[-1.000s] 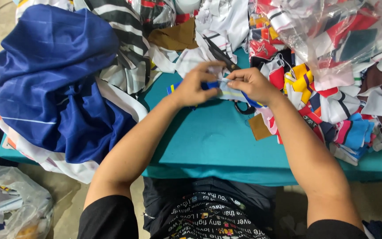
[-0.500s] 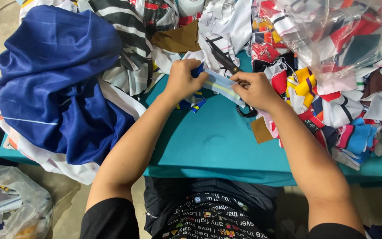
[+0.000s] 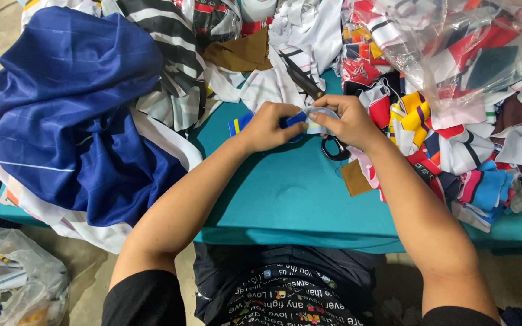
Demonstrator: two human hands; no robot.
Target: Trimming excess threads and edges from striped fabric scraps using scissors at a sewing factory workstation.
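Observation:
My left hand [image 3: 273, 125] and my right hand [image 3: 344, 119] meet over the teal table [image 3: 285, 199], both pinching a small folded scrap of light blue and dark blue fabric [image 3: 309, 119]. The scrap is bunched short between my fingers. Black-handled scissors [image 3: 309, 90] lie on the table just behind and under my right hand, blades pointing to the far left, with one handle loop [image 3: 335, 148] showing below my wrist.
A large dark blue cloth [image 3: 74, 115] is heaped at the left over striped white fabric [image 3: 170, 66]. Many coloured scraps [image 3: 448, 139] and a clear plastic bag [image 3: 454, 48] pile at the right. A brown scrap [image 3: 356, 177] lies on the table. A plastic bag [image 3: 13, 278] sits on the floor.
Half a second ago my hands held the strip stretched out lengthwise; now they have come together and the strip is folded short between them.

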